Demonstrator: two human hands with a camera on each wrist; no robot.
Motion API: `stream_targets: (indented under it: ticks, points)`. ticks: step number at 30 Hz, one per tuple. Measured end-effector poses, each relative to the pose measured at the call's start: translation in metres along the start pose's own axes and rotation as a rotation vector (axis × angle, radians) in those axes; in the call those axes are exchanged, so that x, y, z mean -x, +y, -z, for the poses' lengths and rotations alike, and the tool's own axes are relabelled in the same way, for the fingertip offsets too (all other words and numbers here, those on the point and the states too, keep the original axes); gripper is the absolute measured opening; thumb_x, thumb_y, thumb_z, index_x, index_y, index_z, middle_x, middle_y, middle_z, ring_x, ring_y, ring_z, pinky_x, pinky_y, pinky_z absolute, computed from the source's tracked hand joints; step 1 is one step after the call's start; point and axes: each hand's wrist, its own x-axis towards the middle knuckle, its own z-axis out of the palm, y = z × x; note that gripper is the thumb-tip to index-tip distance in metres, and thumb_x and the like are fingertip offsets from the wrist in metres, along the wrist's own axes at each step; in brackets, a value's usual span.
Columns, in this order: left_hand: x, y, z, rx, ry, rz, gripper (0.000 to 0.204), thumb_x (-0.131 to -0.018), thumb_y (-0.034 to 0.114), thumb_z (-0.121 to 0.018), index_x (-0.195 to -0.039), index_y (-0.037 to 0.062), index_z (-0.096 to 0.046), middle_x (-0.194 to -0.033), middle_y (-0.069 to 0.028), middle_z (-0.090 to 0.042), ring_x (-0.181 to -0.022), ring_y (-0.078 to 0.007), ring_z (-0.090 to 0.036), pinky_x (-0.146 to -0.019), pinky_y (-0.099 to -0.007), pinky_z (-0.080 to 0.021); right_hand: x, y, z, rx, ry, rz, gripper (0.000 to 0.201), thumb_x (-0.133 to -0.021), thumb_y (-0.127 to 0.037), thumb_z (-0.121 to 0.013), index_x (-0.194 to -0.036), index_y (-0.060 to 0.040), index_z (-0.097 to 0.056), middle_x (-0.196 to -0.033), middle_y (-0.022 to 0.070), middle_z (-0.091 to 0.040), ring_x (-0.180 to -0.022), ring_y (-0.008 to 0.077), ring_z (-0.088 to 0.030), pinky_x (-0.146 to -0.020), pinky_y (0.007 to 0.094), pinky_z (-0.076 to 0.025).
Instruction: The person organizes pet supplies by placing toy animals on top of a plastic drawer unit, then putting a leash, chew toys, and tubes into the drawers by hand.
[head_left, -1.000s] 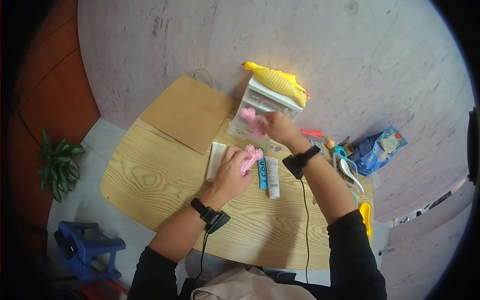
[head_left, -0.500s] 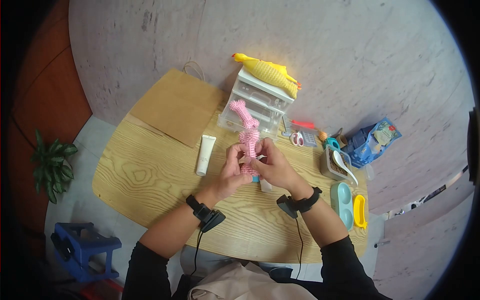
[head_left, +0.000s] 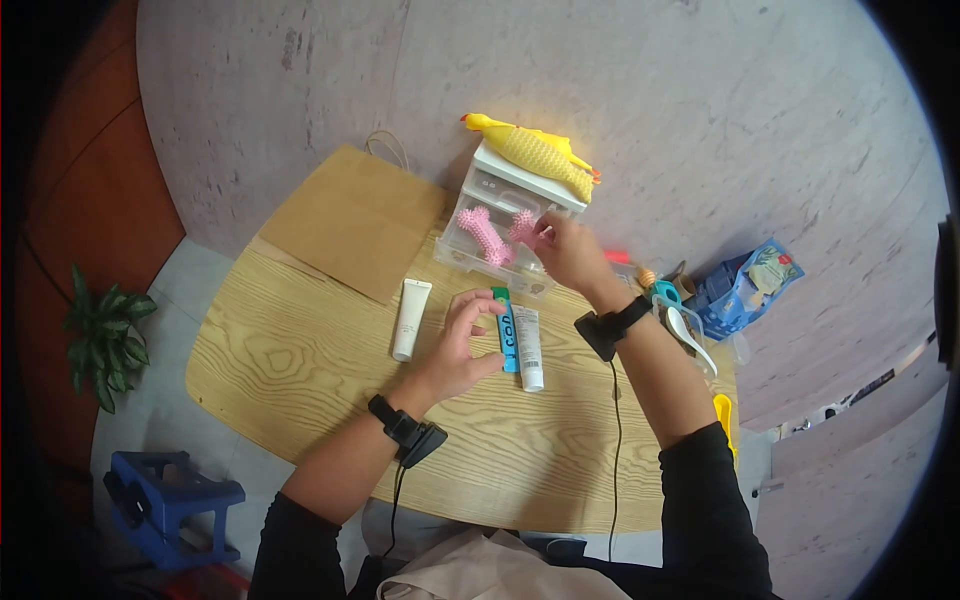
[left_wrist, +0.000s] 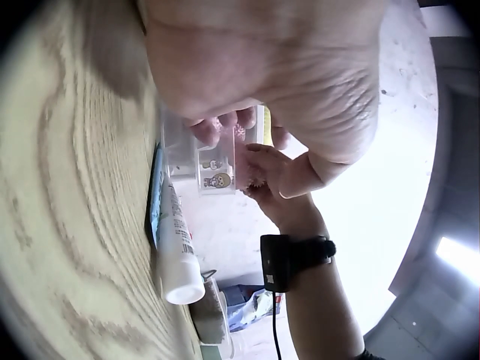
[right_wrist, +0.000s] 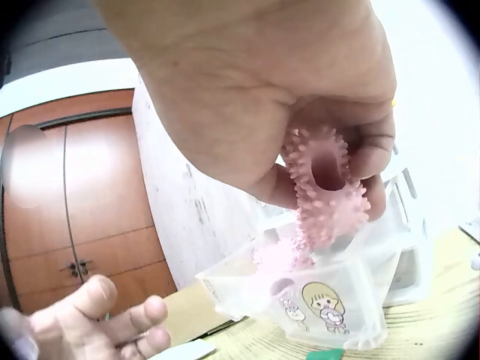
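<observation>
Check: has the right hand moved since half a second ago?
Yes. The right hand, gripping a pink toy, went from mid-table up to the drawer.

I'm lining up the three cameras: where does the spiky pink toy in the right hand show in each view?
Head: spiky pink toy upper centre, over the clear drawer.
Left wrist: a pink sliver mid-frame, behind the drawer.
Right wrist: upper right, pinched by the right hand.
Shared landmark: the drawer's cartoon sticker.

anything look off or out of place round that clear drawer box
A yellow rubber chicken lies across the top of the clear drawer box, overhanging it. One pink spiky toy sticks out of the open drawer; the right hand holds another.
</observation>
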Motion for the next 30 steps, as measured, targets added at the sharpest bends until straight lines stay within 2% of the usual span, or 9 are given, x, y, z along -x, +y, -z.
stream_targets:
  ticks: [6,9,11,14,20,23,27,29,30]
  points:
    - [0.0,0.003,-0.003,-0.053,0.016,0.022,0.052,-0.075,0.006,-0.074,-0.124,0.0138,-0.059,-0.147,-0.0081,-0.038,-0.137,-0.0213,-0.04,-0.104,-0.0371,-0.043,0.001,-0.011,-0.02,0.062,0.122,0.154,0.022,-0.094,-0.02,-0.068,-0.103,0.0,-0.067,-0.095,0.0276,-0.073,-0.089,0.0473,-0.07,-0.078,0.0528,-0.056]
    - [0.0,-0.001,-0.003,-0.084,0.021,0.007,0.049,-0.075,0.005,-0.073,-0.122,0.0141,-0.06,-0.147,-0.0081,-0.038,-0.137,-0.0217,-0.041,-0.104,-0.0369,-0.044,-0.013,0.008,-0.029,0.086,0.186,0.236,0.025,-0.097,-0.018,-0.068,-0.112,0.002,-0.065,-0.085,0.0236,-0.073,-0.075,0.0364,-0.074,-0.066,0.0445,-0.056]
    - [0.0,-0.001,-0.003,-0.1,0.029,0.014,0.049,-0.075,0.005,-0.073,-0.121,0.0142,-0.06,-0.146,-0.008,-0.039,-0.137,-0.022,-0.041,-0.103,-0.0368,-0.044,-0.018,0.014,-0.023,-0.138,-0.019,-0.008,0.019,-0.098,-0.014,-0.067,-0.11,0.0016,-0.065,-0.078,0.0143,-0.072,-0.066,0.0208,-0.07,-0.057,0.0367,-0.053]
    - [0.0,-0.003,-0.003,-0.106,0.034,0.025,0.049,-0.075,0.004,-0.073,-0.121,0.0141,-0.06,-0.146,-0.0077,-0.039,-0.137,-0.0221,-0.041,-0.103,-0.0367,-0.044,-0.02,0.018,-0.008,-0.46,-0.172,-0.182,0.024,-0.094,-0.014,-0.067,-0.111,0.0037,-0.066,-0.078,0.0124,-0.072,-0.068,0.0201,-0.071,-0.063,0.0364,-0.054]
    - [0.0,-0.002,-0.003,-0.135,0.033,0.012,0.048,-0.075,0.005,-0.073,-0.12,0.0139,-0.061,-0.145,-0.0072,-0.04,-0.138,-0.0224,-0.04,-0.104,-0.0369,-0.044,-0.027,0.017,-0.017,-0.547,0.028,-0.184,0.014,-0.097,-0.008,-0.062,-0.108,0.0009,-0.066,-0.076,0.0062,-0.067,-0.063,0.0131,-0.063,-0.054,0.0295,-0.049]
    - [0.0,-0.004,-0.003,-0.152,0.029,0.006,0.047,-0.075,0.005,-0.073,-0.12,0.0138,-0.062,-0.145,-0.0075,-0.04,-0.138,-0.0229,-0.04,-0.104,-0.0369,-0.044,-0.023,0.006,-0.017,-0.264,-0.017,-0.147,0.017,-0.097,-0.009,-0.059,-0.107,0.0011,-0.067,-0.075,0.0073,-0.066,-0.063,0.0145,-0.063,-0.056,0.0308,-0.052]
    - [0.0,-0.004,-0.003,-0.168,0.028,0.006,0.047,-0.075,0.005,-0.073,-0.12,0.014,-0.062,-0.145,-0.0079,-0.04,-0.139,-0.0235,-0.04,-0.104,-0.0369,-0.044,-0.032,0.025,-0.022,-0.258,-0.001,-0.125,0.024,-0.096,-0.016,-0.061,-0.109,0.0022,-0.07,-0.078,0.0125,-0.071,-0.065,0.0213,-0.069,-0.062,0.0368,-0.056]
    - [0.001,-0.006,-0.004,-0.155,0.023,-0.005,0.047,-0.075,0.005,-0.073,-0.12,0.0142,-0.062,-0.145,-0.0084,-0.04,-0.139,-0.0245,-0.039,-0.104,-0.0375,-0.044,-0.023,0.024,-0.023,0.306,0.104,0.13,0.032,-0.095,-0.024,-0.065,-0.112,0.0026,-0.071,-0.086,0.0187,-0.075,-0.071,0.0309,-0.074,-0.069,0.0425,-0.058]
    - [0.001,-0.006,-0.004,-0.153,0.022,-0.005,0.047,-0.075,0.005,-0.073,-0.12,0.0142,-0.062,-0.145,-0.0084,-0.04,-0.139,-0.0245,-0.039,-0.104,-0.0375,-0.044,-0.021,0.024,-0.022,0.307,0.103,0.128,0.032,-0.095,-0.024,-0.065,-0.112,0.0026,-0.071,-0.086,0.0187,-0.075,-0.071,0.0309,-0.074,-0.069,0.0425,-0.058]
